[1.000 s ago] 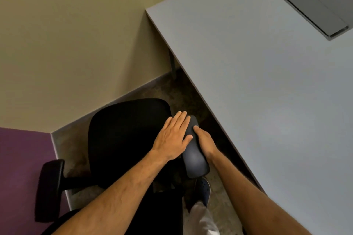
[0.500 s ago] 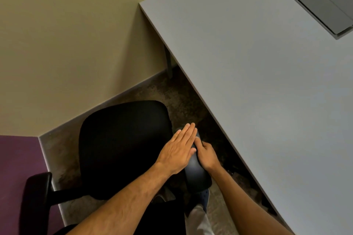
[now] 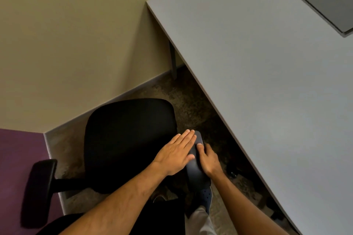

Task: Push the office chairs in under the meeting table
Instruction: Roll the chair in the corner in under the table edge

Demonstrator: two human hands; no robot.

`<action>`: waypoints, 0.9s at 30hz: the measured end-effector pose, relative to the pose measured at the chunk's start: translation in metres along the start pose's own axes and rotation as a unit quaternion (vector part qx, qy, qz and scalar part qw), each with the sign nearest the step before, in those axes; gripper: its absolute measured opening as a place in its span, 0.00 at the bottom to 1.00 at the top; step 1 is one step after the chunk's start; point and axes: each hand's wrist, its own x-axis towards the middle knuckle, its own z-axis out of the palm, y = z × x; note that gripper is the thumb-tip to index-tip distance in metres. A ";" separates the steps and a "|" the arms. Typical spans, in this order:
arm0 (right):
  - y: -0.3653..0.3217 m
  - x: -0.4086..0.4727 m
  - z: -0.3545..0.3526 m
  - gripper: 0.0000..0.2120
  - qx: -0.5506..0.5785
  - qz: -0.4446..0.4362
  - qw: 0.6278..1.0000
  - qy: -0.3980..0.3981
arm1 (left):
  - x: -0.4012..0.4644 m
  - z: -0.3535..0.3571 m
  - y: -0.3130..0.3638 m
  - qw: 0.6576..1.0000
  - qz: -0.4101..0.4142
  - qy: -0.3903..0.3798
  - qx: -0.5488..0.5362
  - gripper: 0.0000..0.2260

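Both hands on the chair's near armrest, beside the table.
Black padded office chair stands just outside the grey meeting table; left hand lies flat, fingers together; right hand curls around the dark armrest.

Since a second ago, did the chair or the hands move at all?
Hardly. Both hands kept their places on the right armrest: the left hand lies flat on top, the right hand grips its table side. The chair seat looks turned slightly, but the head camera shifted too, so I can't be sure. The seat still sits outside the table edge, and nothing was let go.
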 end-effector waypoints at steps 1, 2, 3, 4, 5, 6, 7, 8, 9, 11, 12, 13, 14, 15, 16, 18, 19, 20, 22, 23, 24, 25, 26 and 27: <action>-0.011 -0.012 -0.004 0.25 -0.015 -0.025 0.999 0.022 | -0.012 -0.020 -0.002 1.000 0.009 -0.004 -0.009 0.30; -0.026 -0.031 -0.007 0.26 -0.027 -0.053 0.997 0.039 | -0.030 -0.043 -0.003 1.000 0.017 -0.001 -0.019 0.29; -0.039 -0.046 -0.010 0.27 -0.039 -0.080 0.995 0.048 | -0.048 -0.064 -0.006 0.999 0.022 0.002 -0.034 0.28; -0.051 -0.063 -0.011 0.28 -0.055 -0.104 0.992 0.049 | -0.067 -0.084 -0.009 0.999 0.024 0.002 -0.041 0.27; -0.063 -0.083 -0.013 0.28 -0.070 -0.118 0.989 0.045 | -0.089 -0.104 -0.012 0.999 0.019 0.009 -0.042 0.26; -0.075 -0.099 -0.013 0.29 -0.080 -0.128 0.988 0.037 | -0.108 -0.119 -0.017 0.999 0.013 0.014 -0.041 0.25; -0.087 -0.111 -0.012 0.31 -0.084 -0.134 0.987 0.033 | -0.122 -0.131 -0.025 0.999 0.012 0.020 -0.035 0.24; -0.099 -0.134 -0.012 0.32 -0.083 -0.141 0.986 0.027 | -0.146 -0.144 -0.027 0.999 0.013 0.026 -0.026 0.24; -0.112 -0.149 -0.011 0.32 -0.076 -0.149 0.986 0.021 | -0.164 -0.152 -0.031 0.999 0.010 0.030 -0.015 0.24; -0.135 -0.198 -0.005 0.31 -0.065 -0.177 0.982 0.013 | -0.213 -0.169 -0.031 0.999 0.000 0.045 0.007 0.24; -0.147 -0.212 -0.004 0.30 -0.058 -0.184 0.981 0.008 | -0.225 -0.175 -0.033 0.999 0.001 0.051 0.013 0.23; -0.155 -0.235 0.000 0.30 -0.058 -0.196 0.979 0.006 | -0.246 -0.181 -0.031 0.998 0.000 0.060 0.018 0.23; -0.160 -0.258 0.008 0.29 -0.061 -0.209 0.976 0.005 | -0.266 -0.186 -0.030 0.998 0.002 0.067 0.021 0.23; -0.163 -0.278 0.016 0.28 -0.072 -0.220 0.973 -0.001 | -0.285 -0.188 -0.029 0.998 0.005 0.067 0.020 0.22; -0.161 -0.300 0.026 0.28 -0.089 -0.228 0.970 -0.010 | -0.308 -0.188 -0.028 0.997 0.015 0.067 0.020 0.22; -0.157 -0.329 0.041 0.28 -0.118 -0.232 0.965 -0.034 | -0.341 -0.188 -0.028 0.997 0.015 0.074 0.016 0.22; -0.154 -0.349 0.051 0.28 -0.135 -0.233 0.962 -0.045 | -0.368 -0.187 -0.029 0.997 0.016 0.078 0.018 0.22; -0.154 -0.361 0.054 0.29 -0.150 -0.227 0.960 -0.058 | -0.385 -0.188 -0.029 0.997 0.015 0.077 0.011 0.22; -0.152 -0.387 0.061 0.31 -0.210 -0.215 0.950 -0.085 | -0.429 -0.190 -0.027 0.998 0.005 0.068 0.001 0.22; -0.148 -0.395 0.061 0.34 -0.239 -0.204 0.944 -0.097 | -0.445 -0.188 -0.026 0.998 0.003 0.061 -0.009 0.22; -0.146 -0.409 0.063 0.37 -0.271 -0.191 0.937 -0.105 | -0.468 -0.190 -0.026 0.999 -0.001 0.050 -0.022 0.23; -0.142 -0.419 0.063 0.39 -0.302 -0.173 0.930 -0.114 | -0.485 -0.187 -0.025 0.999 -0.006 0.034 -0.038 0.24; -0.137 -0.432 0.063 0.40 -0.340 -0.158 0.920 -0.117 | -0.504 -0.185 -0.022 0.998 -0.018 0.012 -0.055 0.26; -0.131 -0.441 0.065 0.40 -0.381 -0.150 0.905 -0.116 | -0.520 -0.180 -0.019 0.997 -0.032 -0.015 -0.070 0.29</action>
